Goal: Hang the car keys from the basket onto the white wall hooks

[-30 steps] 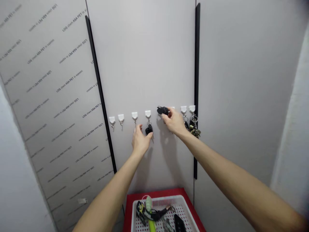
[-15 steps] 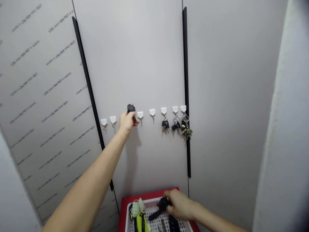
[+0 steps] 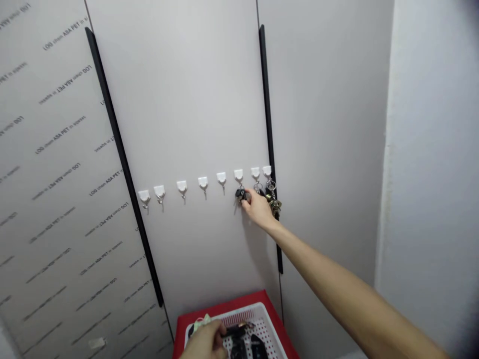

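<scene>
Below a white hook [image 3: 238, 174], the black keys [image 3: 240, 194] are pinched at the tip of the right grip [image 3: 258, 208], while the left grip's [image 3: 206, 342] closing, over the white basket [image 3: 239, 316], I cannot tell.

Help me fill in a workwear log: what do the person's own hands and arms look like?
The right hand wears no glove, and the right forearm is bare, with no sleeve, watch or bracelet showing. The left hand is ungloved too; its forearm is outside the picture. I can't tell about rings.
</scene>
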The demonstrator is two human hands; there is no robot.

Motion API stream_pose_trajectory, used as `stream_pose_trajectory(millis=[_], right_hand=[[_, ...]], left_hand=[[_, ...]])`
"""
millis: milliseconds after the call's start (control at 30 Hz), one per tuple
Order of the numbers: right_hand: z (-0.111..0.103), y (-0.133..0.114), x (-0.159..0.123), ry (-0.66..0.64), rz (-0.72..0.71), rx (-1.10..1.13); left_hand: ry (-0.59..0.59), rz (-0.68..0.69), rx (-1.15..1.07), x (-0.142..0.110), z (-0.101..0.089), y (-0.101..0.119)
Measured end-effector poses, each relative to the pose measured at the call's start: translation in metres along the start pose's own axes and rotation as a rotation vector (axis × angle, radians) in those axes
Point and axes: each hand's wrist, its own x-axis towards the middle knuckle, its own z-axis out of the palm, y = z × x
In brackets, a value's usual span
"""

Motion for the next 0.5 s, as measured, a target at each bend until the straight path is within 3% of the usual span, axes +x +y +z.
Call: stream_pose_trajectory(millis=[133, 300, 500], right_hand=[[-0.008, -0.005, 0.008, 0.094, -0.067, 0.107], [-0.031, -0.02, 0.025, 0.192, -0.133, 0.057], [-0.055, -0.014, 0.033, -0.301, 0.029, -0.064]], left_hand=[[-0.005, -0.014, -0.056, 0.006, 0.011, -0.025], [0.089, -0.002, -0.063, 0.007, 0.011, -0.023], [0.012, -0.009, -0.057, 0.01, 0.014, -0.034]])
